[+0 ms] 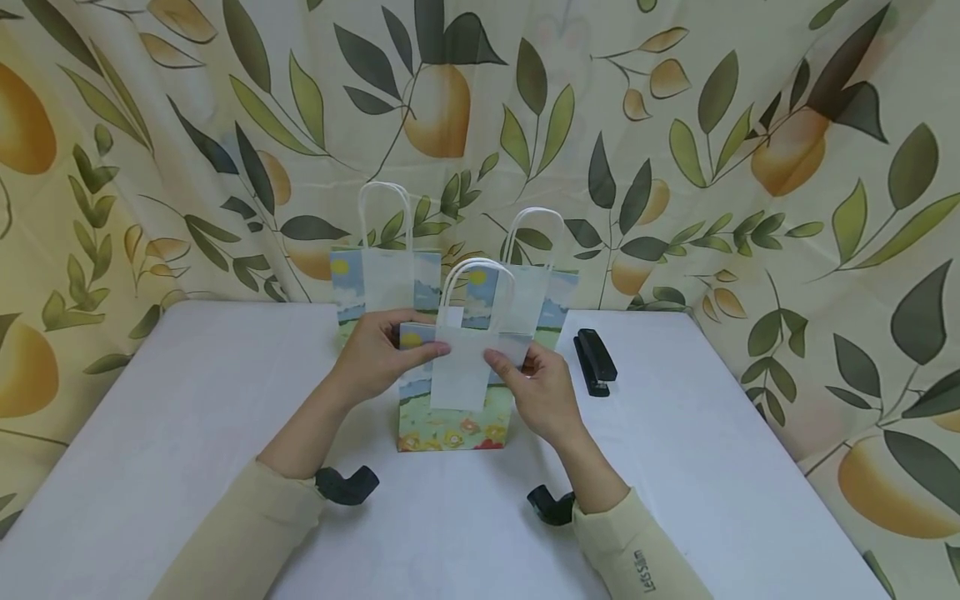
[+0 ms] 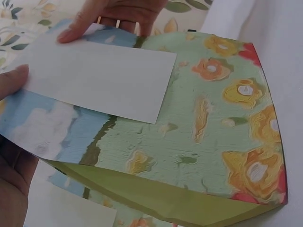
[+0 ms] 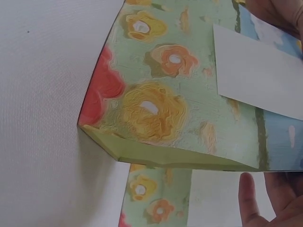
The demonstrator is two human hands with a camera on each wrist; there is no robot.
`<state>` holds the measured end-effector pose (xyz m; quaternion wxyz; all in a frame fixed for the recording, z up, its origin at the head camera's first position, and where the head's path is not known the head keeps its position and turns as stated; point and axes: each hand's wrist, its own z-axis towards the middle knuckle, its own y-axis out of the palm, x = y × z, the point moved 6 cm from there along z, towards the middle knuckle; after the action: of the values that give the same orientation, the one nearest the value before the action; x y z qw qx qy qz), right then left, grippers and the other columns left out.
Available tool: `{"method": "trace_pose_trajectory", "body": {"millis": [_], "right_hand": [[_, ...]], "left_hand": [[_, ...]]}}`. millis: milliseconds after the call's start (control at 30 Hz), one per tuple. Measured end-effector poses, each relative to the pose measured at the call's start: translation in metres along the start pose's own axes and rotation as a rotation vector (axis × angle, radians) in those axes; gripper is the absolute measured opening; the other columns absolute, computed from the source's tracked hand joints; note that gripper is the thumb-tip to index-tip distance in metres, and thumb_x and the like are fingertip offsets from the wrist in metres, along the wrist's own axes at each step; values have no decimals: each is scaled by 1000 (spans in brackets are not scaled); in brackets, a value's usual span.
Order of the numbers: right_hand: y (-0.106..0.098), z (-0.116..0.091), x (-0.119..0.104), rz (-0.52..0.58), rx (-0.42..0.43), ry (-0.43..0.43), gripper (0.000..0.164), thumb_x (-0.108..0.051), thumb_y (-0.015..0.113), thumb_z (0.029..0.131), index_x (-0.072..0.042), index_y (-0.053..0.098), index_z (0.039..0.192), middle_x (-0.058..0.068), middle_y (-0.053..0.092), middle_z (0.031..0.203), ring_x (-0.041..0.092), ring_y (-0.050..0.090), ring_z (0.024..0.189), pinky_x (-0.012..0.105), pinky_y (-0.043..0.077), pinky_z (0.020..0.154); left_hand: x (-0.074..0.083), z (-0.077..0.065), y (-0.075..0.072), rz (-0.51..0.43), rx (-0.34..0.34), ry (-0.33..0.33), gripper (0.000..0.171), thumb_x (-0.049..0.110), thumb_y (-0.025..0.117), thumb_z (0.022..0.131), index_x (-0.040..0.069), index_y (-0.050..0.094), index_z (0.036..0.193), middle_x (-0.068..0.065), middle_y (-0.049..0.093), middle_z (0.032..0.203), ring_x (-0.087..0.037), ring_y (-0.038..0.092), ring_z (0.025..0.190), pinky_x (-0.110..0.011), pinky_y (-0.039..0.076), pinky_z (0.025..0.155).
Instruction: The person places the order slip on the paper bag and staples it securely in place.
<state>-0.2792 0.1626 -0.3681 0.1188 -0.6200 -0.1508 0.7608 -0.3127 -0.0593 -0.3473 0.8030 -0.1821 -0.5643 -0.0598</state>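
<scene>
Both hands hold a small paper gift bag (image 1: 453,429) upright over the table, its front printed with blue sky, green ground and flowers. My left hand (image 1: 378,354) grips its upper left edge, thumb on the front. On the upper right side my right hand (image 1: 547,392) does the same, thumb pressing a white paper panel (image 1: 459,375) and fingers behind. White twisted handles (image 1: 477,265) rise above that panel. In the left wrist view, the bag's pale green side (image 2: 189,198) bulges slightly outward, and the panel (image 2: 99,78) lies flat beneath both thumbs.
Two like bags stand behind, one at left (image 1: 388,279) and one at right (image 1: 517,292), both with white handles. A black stapler (image 1: 596,362) lies right of the right hand. Patterned fabric (image 1: 480,108) hangs behind the white table (image 1: 187,400).
</scene>
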Motion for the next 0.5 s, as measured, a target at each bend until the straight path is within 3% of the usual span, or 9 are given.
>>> {"method": "trace_pose_trajectory", "body": {"millis": [133,500], "right_hand": [[0,0,-1,1,-1,-5,39,-31,72,99,-11,66,132,12,75,124,29,77,106,37,63,85],[-1,1,-1,20,-11,2,41,-31,73,98,-11,66,133,11,74,128,29,76,108,39,63,87]], "left_hand": [[-2,1,3,-87,-49,13,23,10,80,91,2,79,112,-14,80,107,-19,78,85,-32,63,74],[-4,1,5,-73,-27,46,17,15,79,93,4,81,106,-12,81,99,-15,74,76,-26,58,64]]}}
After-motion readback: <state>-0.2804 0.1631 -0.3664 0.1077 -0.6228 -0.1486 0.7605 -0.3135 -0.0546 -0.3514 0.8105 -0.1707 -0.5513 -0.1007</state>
